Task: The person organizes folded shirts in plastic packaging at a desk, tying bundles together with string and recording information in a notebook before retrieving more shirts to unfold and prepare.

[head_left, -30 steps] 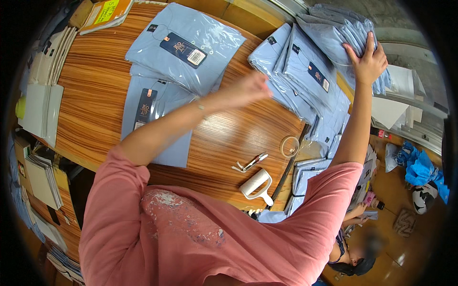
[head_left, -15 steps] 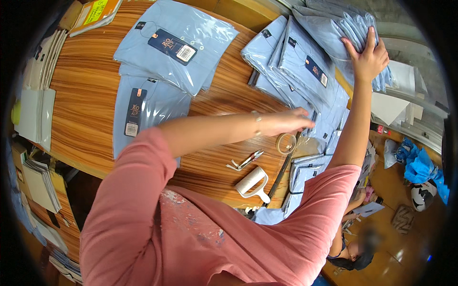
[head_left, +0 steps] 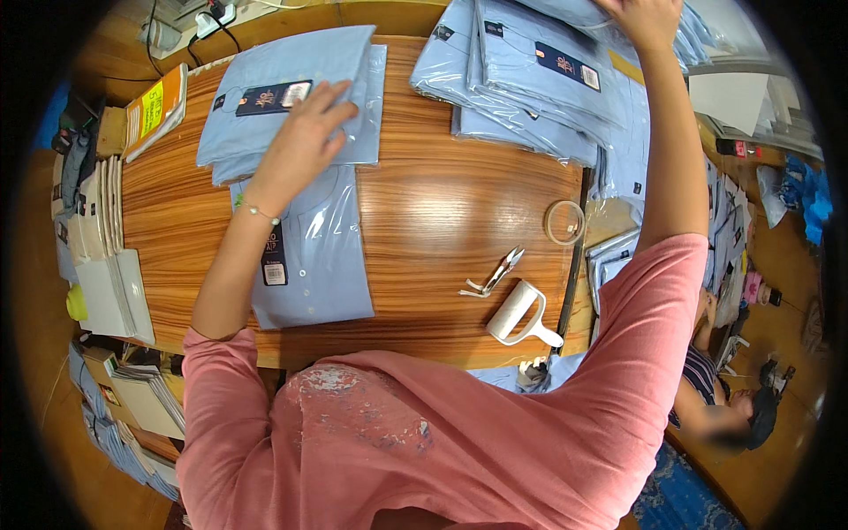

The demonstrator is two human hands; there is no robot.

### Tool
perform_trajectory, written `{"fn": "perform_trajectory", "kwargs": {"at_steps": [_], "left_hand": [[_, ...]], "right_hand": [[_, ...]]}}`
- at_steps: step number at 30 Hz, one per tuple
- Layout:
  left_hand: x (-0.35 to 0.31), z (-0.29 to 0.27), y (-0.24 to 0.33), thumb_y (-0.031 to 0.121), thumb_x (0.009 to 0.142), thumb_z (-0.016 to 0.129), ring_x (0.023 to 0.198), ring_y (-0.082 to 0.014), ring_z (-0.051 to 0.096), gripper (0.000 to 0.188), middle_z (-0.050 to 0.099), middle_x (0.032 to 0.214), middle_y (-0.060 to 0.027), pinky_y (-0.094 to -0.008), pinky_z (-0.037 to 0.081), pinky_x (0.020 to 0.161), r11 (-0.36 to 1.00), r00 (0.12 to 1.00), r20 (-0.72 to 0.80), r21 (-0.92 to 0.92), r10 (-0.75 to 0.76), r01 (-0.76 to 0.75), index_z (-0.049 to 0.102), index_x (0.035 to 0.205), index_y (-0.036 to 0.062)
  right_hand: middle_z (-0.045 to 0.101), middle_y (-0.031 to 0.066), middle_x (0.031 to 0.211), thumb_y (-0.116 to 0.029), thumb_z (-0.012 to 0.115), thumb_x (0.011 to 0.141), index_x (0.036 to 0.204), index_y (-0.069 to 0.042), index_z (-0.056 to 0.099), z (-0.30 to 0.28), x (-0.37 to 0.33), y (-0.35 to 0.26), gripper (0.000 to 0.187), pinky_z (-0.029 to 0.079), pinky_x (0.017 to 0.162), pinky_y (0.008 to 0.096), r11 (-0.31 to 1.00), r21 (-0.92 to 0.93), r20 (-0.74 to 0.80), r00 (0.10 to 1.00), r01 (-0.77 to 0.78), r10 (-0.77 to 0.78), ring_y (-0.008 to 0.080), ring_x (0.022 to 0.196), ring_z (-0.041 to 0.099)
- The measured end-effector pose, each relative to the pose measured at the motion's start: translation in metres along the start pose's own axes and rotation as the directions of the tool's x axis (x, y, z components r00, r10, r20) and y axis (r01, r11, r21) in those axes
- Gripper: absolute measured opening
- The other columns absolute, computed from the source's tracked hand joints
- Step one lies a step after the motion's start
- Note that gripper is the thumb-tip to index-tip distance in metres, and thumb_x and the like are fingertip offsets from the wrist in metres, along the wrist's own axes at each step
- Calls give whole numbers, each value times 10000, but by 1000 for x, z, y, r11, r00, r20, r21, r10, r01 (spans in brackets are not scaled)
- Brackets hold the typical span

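Note:
My left hand lies over the upper bagged shirt at the left of the table, fingers spread near its dark hang tag. Beneath and nearer to me is another folded light-blue shirt in clear plastic. My right hand reaches to the far right, against a pile of bagged blue shirts. Most of its fingers are cut off by the upper edge, so its grip is hidden. Just left of it lie more bagged shirts, overlapping, one with a dark tag.
On the wooden table are thread snips, a white lint roller and a tape roll. Stacked packets line the left side. A power strip is at the back. Another person sits at lower right.
My left hand has swung from the right-hand shirts over to the left stack and lies on its top shirt. My right hand stays at the far-right pile. The view has shifted.

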State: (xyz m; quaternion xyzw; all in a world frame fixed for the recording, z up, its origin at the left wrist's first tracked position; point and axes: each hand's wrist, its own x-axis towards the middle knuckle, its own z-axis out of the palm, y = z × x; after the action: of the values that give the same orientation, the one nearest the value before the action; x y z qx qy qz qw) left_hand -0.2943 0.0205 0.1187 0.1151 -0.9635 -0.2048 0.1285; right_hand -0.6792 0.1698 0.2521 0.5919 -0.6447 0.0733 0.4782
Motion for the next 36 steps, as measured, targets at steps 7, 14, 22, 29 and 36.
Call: {"fn": "perform_trajectory", "kwargs": {"at_steps": [7, 14, 22, 29, 36], "left_hand": [[-9, 2, 3, 171, 757, 657, 1347, -342, 198, 495, 293, 1429, -95, -561, 218, 1045, 990, 986, 157, 136, -59, 38, 485, 1221, 157], [-19, 47, -11, 329, 611, 776, 1366, -332, 111, 858, 196, 1468, -70, -671, 134, 1003, 970, 996, 9, 224, -94, 89, 354, 1356, 280], [1, 47, -22, 284, 684, 727, 1356, -315, 155, 640, 293, 1421, -37, -667, 133, 994, 941, 986, -165, 329, -24, 78, 475, 1272, 266], [7, 45, -19, 294, 709, 726, 1349, -315, 179, 740, 275, 1420, -111, -606, 164, 1015, 977, 976, -191, 165, -105, 137, 356, 1347, 236], [94, 53, 68, 490, 761, 645, 1030, -328, 561, 600, 584, 1083, -198, -371, 442, 879, 664, 985, -32, -742, -168, 89, 541, 1093, 1]], "right_hand": [[469, 198, 1155, -514, 690, 609, 1274, -166, 492, -2, -2, -1, 776, 333, 916, 475, 1000, 14, -5, 1000, -27, 27, 380, 1036, 440], [471, 202, 1158, -513, 683, 617, 1276, -160, 488, -5, 1, -5, 772, 334, 919, 471, 1000, 3, 5, 1000, -28, 28, 382, 1039, 439], [474, 201, 1151, -521, 682, 612, 1251, -143, 497, -2, 2, -2, 766, 336, 919, 471, 999, -13, 18, 999, -31, 32, 380, 1047, 439], [471, 204, 1155, -526, 683, 613, 1250, -139, 495, 2, 1, -1, 768, 339, 919, 476, 1000, -27, -2, 1000, -14, 14, 385, 1050, 437], [463, 212, 1158, -526, 695, 604, 1248, -123, 500, 0, 3, -4, 784, 345, 910, 478, 999, -5, 33, 999, -42, 42, 393, 1049, 434]]}}
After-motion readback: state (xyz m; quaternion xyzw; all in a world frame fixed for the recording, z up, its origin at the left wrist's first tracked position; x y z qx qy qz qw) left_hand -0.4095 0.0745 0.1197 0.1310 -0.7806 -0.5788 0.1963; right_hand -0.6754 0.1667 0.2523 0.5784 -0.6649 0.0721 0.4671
